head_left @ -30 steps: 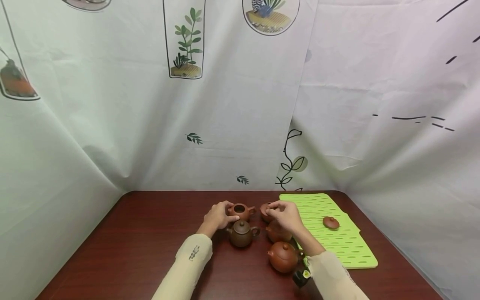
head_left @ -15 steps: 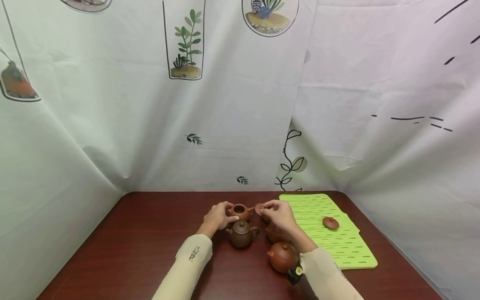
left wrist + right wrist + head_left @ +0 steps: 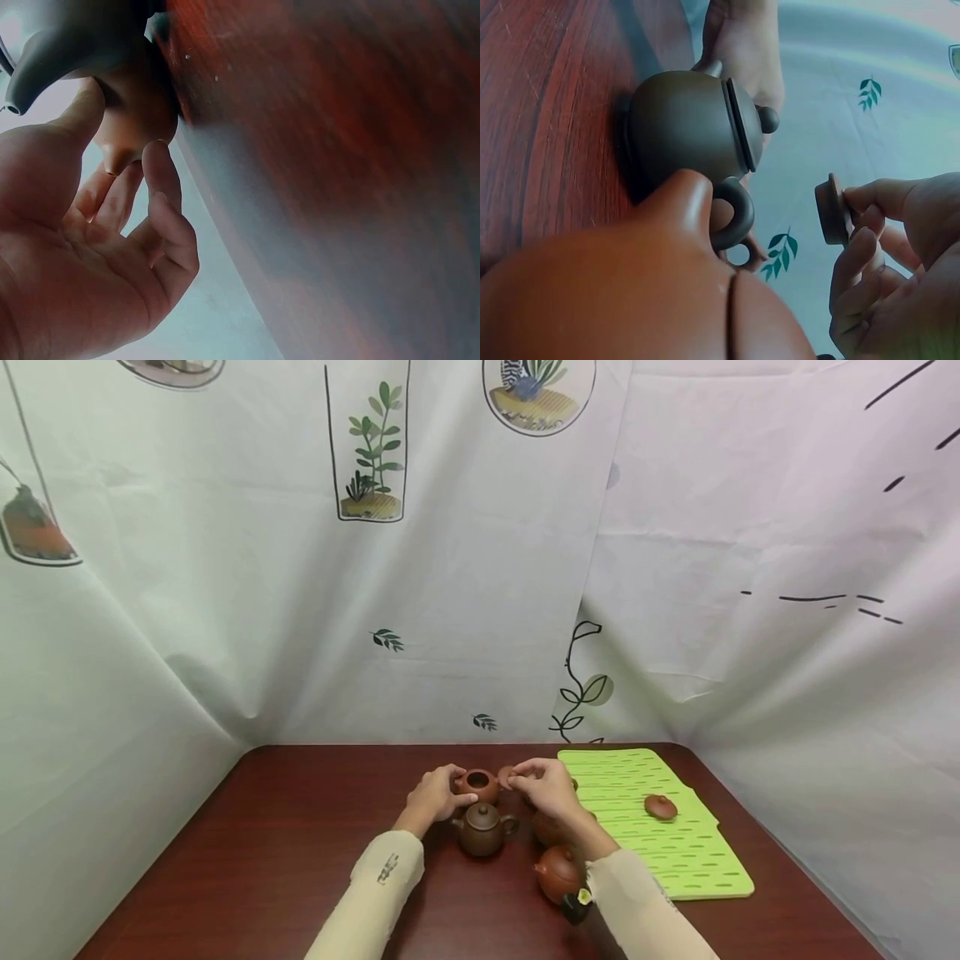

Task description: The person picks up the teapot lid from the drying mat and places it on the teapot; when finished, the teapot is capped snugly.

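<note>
Two hands are busy. The left hand (image 3: 437,793) holds one round, red-brown clay teapot (image 3: 486,793) by its spout side; its top hole is bare. The right hand (image 3: 550,787) pinches one small, round, red-brown clay lid (image 3: 506,774) by its top, up in the air just right of that hole. One dark brown clay teapot (image 3: 480,835) stands just in front, lid on. To the right are one squat red-brown teapot (image 3: 550,831) and one rounder orange-brown teapot (image 3: 557,872), both partly behind the arm. A bit of a fifth teapot (image 3: 574,784) peeks out behind the right hand. One more red-brown lid (image 3: 661,807) lies on one flat, lime-green mat (image 3: 630,860).

The table (image 3: 300,843) is dark red and shiny, with wood streaks and round corners. White cloth (image 3: 480,568) hangs all around, creased, with painted jars, plants and leaves.

The mat has rows of short slits and a stepped right edge. The pots look smooth, with fat bellies; the dark one has a round knob and a loop handle.
</note>
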The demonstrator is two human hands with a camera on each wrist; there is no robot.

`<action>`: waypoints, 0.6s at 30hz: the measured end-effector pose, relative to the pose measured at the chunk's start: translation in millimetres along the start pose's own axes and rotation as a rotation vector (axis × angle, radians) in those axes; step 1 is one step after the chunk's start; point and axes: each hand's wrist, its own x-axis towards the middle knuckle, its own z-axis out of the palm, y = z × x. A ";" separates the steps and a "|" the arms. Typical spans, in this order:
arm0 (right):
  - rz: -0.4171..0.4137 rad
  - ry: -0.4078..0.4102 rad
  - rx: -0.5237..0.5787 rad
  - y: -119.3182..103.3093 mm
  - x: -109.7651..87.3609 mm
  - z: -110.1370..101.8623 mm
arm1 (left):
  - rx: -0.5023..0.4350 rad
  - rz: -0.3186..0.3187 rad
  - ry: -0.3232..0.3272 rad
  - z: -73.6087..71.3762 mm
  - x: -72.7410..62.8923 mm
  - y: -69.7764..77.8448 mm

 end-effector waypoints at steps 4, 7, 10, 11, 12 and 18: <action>-0.016 -0.017 -0.004 -2.1 0.7 3.5 | -0.004 0.002 0.002 -0.1 -0.1 1.4; -0.028 -0.022 -0.018 -3.9 1.1 6.5 | -0.009 0.011 -0.002 -0.4 0.2 1.8; -0.021 -0.009 -0.054 -4.2 2.9 10.5 | -0.016 0.014 -0.007 -0.7 0.0 1.6; -0.013 -0.001 -0.069 -4.2 3.6 11.9 | -0.016 0.013 -0.007 -0.8 0.1 1.4; -0.008 0.004 -0.078 -4.0 4.4 13.5 | -0.016 0.012 -0.007 -0.8 0.1 1.0; 0.022 0.005 -0.050 -2.1 9.2 22.8 | -0.021 0.015 -0.005 0.8 -0.1 -1.4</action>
